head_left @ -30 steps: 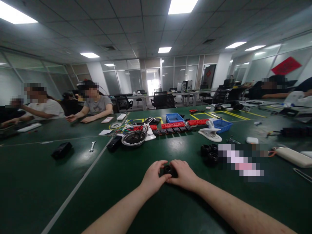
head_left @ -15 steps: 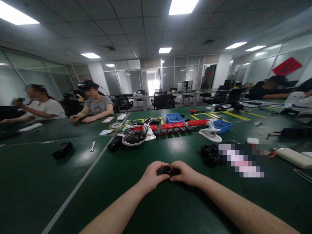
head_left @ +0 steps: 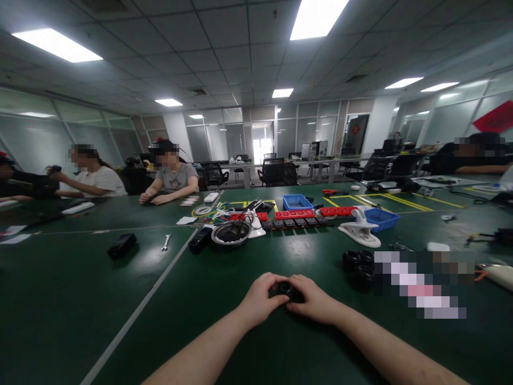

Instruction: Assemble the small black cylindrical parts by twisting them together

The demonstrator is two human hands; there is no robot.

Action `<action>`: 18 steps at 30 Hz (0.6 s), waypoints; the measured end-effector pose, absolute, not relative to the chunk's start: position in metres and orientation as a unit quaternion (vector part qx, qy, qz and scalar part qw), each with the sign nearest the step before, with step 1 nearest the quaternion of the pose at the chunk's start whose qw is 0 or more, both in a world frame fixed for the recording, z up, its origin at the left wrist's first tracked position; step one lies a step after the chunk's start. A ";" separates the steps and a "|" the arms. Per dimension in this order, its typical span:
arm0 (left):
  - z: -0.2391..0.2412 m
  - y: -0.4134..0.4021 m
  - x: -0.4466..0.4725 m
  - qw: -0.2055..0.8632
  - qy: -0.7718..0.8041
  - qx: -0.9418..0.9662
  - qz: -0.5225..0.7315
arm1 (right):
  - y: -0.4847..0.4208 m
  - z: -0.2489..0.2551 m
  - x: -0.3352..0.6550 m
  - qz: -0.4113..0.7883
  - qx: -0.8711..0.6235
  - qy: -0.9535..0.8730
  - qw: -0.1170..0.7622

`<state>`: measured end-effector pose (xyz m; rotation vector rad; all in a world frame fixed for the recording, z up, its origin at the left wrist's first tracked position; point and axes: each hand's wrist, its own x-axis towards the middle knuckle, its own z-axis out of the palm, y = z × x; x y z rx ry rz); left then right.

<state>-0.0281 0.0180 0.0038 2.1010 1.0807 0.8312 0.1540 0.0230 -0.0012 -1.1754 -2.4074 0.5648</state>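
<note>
Between my two hands is a small black round part with a hole in its middle (head_left: 285, 288), low over the green table (head_left: 224, 326). My left hand (head_left: 262, 298) grips it from the left, thumb in front and fingers behind. From the right, my right hand (head_left: 311, 300) closes on the same part, its fingertips meeting those of the left. Its exact kind I cannot make out, as fingers cover much of it. To the right of my hands stands a cluster of black ring-shaped parts (head_left: 364, 272).
Ahead lie a round metal dish (head_left: 230, 235), a white clip-on base (head_left: 360, 231), red strips (head_left: 294, 214) and two blue bins (head_left: 297, 202) (head_left: 380, 219). A wrench (head_left: 166, 243) and a black block (head_left: 122, 246) lie left. A person in grey (head_left: 176, 179) sits across the table.
The whole view has shifted, so the scene sits further right and lower. My hands stay together on the black part, with the fingers slightly re-placed around it.
</note>
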 end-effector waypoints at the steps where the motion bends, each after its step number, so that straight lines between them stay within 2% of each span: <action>1: 0.004 0.018 -0.029 0.317 0.408 0.796 0.314 | 0.025 -0.001 0.156 0.227 -0.408 -0.861 0.200; 5: 0.002 0.016 -0.027 0.314 0.425 0.790 0.312 | 0.030 -0.003 0.159 0.270 -0.414 -0.846 0.201; 13: 0.000 0.010 -0.018 0.248 0.502 0.764 0.320 | 0.018 -0.009 0.142 0.073 -0.522 -0.832 0.175; 15: 0.001 0.011 -0.019 0.259 0.484 0.772 0.320 | 0.016 -0.008 0.140 0.057 -0.524 -0.833 0.170; 18: 0.003 0.014 -0.023 0.280 0.440 0.793 0.314 | 0.018 -0.007 0.143 0.100 -0.498 -0.841 0.189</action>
